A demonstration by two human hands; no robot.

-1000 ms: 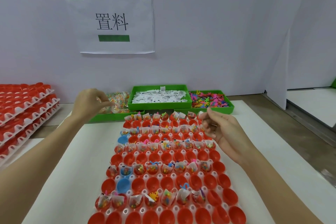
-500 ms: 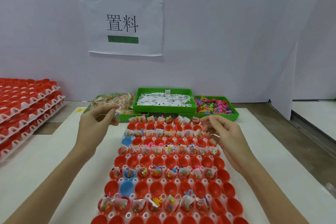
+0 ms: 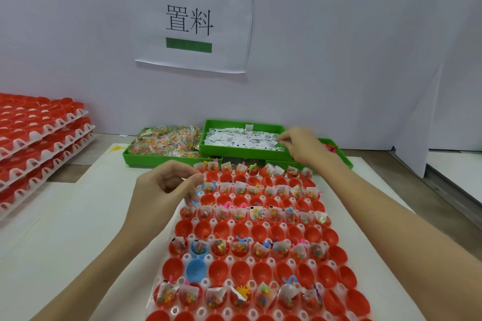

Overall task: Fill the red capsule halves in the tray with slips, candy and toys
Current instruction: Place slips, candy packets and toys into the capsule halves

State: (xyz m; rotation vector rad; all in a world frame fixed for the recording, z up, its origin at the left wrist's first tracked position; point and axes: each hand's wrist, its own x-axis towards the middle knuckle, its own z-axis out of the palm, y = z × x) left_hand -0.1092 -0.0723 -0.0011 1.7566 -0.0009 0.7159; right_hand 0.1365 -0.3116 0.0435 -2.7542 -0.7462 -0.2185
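Your right hand (image 3: 300,144) reached over the far end of the white plastic tray of red capsule halves (image 3: 250,250) to the green plastic bin of white paper slips (image 3: 242,139), its fingers (image 3: 283,138) curled down onto the slips at the bin's right side; whether they pinched one you could not tell from this angle. Your left hand (image 3: 167,187) hung over the tray's far left corner, thumb and forefinger pressed together on something small and pale, too small to name, the other fingers loosely curled. The tray lay lengthwise on the white table (image 3: 78,229) in front of you, between your forearms. Rows of its halves held small clear candy packets with coloured toys and slips, alternating with rows of bare red halves; two blue capsule halves (image 3: 196,267) sat in the left columns. Left of the slip bin stood a green bin heaped with clear packets of coloured candy (image 3: 167,141), and behind your right hand a third green bin (image 3: 344,156) was mostly hidden. A stack of white trays of red halves (image 3: 39,138) stood at the far left, and a paper sign with two characters (image 3: 190,21) hung on the wall.
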